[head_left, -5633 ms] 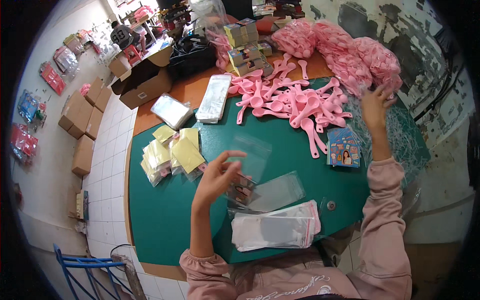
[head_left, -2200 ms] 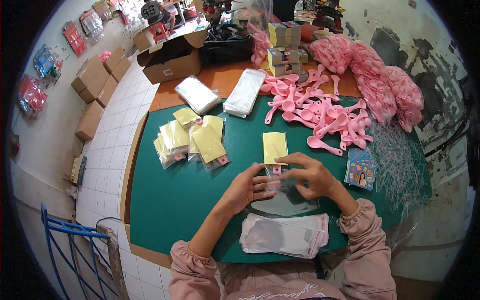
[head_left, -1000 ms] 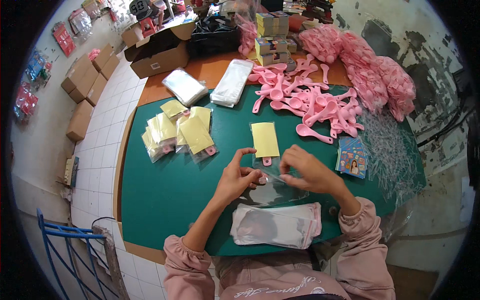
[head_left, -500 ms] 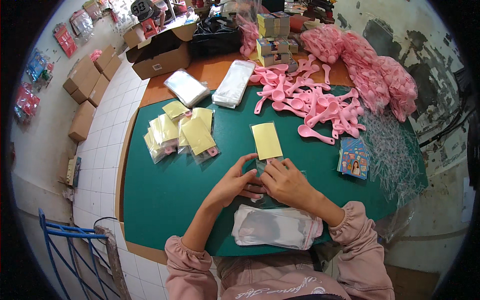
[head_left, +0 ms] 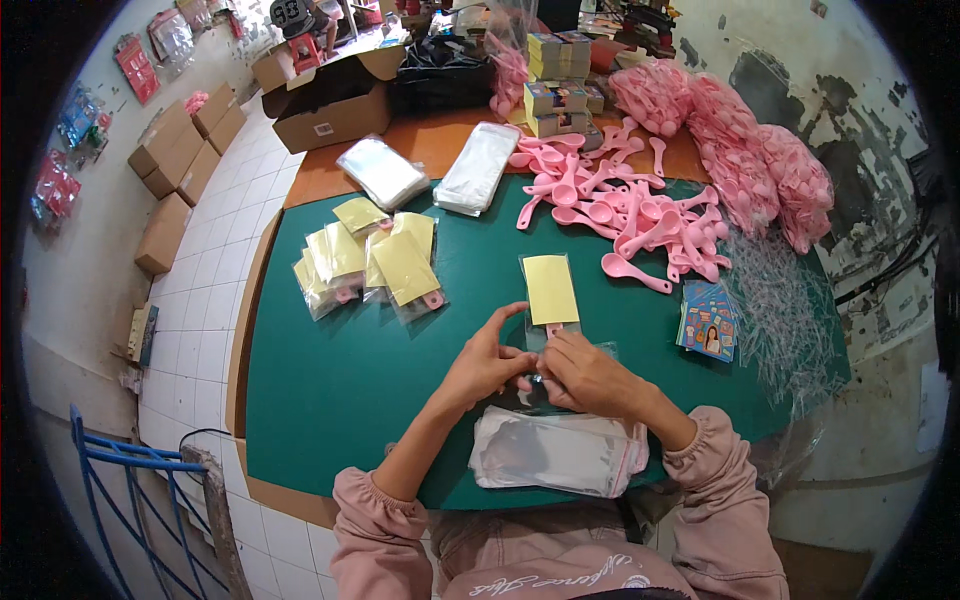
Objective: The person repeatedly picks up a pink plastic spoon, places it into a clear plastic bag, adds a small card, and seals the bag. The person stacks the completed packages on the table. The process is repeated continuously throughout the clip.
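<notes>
A clear plastic bag [head_left: 565, 327] lies on the green table in front of me, with a yellow card [head_left: 551, 290] inside. The pink end of a spoon [head_left: 553, 328] shows just below the card. My left hand [head_left: 487, 362] is at the bag's lower left, its index finger stretched along the side and its thumb and other fingers pinching the lower end. My right hand [head_left: 592, 375] has its fingers closed on the same end, partly hiding it. Under my left fingertips a small whitish scrap [head_left: 524, 397] shows. Closer to me lies a stack of flat clear bags [head_left: 555, 452].
Filled bags with yellow cards [head_left: 404, 268] are piled left. Loose pink spoons [head_left: 640, 215] heap at the back right, near printed cards [head_left: 708, 320] and tangled clear plastic strips [head_left: 775, 310]. Bag stacks [head_left: 477, 168], an open carton [head_left: 335, 115] and bundled cards [head_left: 556, 95] stand behind.
The view has shifted slightly. Both hands have drawn together at the bag's lower end, and my left fingers have closed more. The pink spoon end shows more plainly.
</notes>
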`<state>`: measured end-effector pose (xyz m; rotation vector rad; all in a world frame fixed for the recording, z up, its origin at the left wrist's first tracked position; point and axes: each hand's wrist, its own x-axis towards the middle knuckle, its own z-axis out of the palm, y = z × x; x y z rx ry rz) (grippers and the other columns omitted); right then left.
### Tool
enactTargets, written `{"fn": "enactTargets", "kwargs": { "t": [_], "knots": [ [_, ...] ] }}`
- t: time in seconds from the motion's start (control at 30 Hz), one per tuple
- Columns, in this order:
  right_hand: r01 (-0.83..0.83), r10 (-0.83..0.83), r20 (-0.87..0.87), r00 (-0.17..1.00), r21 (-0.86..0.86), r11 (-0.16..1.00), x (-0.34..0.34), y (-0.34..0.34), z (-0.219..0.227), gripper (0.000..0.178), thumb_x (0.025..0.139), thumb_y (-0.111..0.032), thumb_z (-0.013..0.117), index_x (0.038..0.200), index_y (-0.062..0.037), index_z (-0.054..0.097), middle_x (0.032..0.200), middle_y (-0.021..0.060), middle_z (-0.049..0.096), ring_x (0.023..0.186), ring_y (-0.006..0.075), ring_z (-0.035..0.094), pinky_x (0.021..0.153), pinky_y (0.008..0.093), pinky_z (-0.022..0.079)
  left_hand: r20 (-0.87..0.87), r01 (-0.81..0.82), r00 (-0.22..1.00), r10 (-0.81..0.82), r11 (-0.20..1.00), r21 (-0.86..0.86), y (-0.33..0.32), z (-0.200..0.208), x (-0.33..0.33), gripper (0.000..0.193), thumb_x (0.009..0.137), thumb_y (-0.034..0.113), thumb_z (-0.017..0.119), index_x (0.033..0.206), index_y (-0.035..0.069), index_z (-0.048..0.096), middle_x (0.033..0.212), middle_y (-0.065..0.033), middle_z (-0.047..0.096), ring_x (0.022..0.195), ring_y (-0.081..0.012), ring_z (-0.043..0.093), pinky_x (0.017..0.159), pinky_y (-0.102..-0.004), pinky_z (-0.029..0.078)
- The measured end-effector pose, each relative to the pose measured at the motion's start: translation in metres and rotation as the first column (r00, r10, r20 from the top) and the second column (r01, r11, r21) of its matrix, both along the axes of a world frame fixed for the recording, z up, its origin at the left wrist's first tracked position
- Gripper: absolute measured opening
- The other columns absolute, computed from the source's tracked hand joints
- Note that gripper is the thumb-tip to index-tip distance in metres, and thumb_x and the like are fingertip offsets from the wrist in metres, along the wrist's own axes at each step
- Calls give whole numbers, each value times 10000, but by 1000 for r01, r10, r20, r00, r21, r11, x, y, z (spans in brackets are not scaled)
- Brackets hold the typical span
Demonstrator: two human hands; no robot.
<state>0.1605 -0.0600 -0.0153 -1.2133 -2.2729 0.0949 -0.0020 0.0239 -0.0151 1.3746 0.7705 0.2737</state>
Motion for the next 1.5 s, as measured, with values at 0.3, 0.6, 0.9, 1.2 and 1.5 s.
{"fn": "enactTargets", "kwargs": {
  "t": [0.3, 0.6, 0.9, 1.2, 1.5],
  "knots": [
    [61, -450, -533, 717, -595, 801, 179, 2, 52, 55, 811, -121, 497, 827, -69, 509, 825, -6, 480, 754, 106, 454, 653, 237, 388, 82, -20, 996, 28, 995, -95, 6, 3, -1, 411, 849, 127, 535, 1234, 99, 395, 849, -63, 650, 607, -48, 564, 461, -153, 337],
    [249, -273, -68, 960, -248, 936, 69, 7, 39, 490, 583, -113, 696, 1016, -29, 483, 957, 153, 443, 921, 371, 475, 779, 413, 414, 208, -33, 975, 80, 975, -221, 5, -10, -9, 157, 883, 161, 492, 1001, 74, 548, 874, 5, 625, 709, -30, 545, 525, -144, 357],
    [265, -397, -525, 753, -309, 913, 32, 3, 8, 147, 697, 11, 652, 804, -18, 557, 892, 89, 417, 720, 169, 527, 641, 265, 470, 76, -116, 991, 110, 991, 68, 11, 9, 2, 219, 883, 125, 501, 1073, 56, 416, 815, -74, 628, 768, -77, 574, 500, -209, 423],
    [9, -443, -672, 593, -545, 838, 43, 6, -6, 114, 727, -12, 658, 799, 7, 572, 973, 58, 426, 789, 97, 517, 673, 232, 465, 52, -42, 999, 15, 821, 569, 12, 4, 13, 136, 734, 12, 644, 843, 2, 564, 841, -60, 572, 689, -159, 593, 544, -244, 490],
    [-156, -643, -709, 290, -698, 699, 37, 4, -11, 70, 826, -10, 546, 850, 36, 499, 783, 58, 537, 708, 116, 585, 646, 239, 499, -25, -97, 993, 117, 911, 401, 8, -3, 11, 149, 726, 83, 695, 801, 5, 592, 711, -25, 593, 646, -64, 551, 544, -204, 459]
  ]
}}
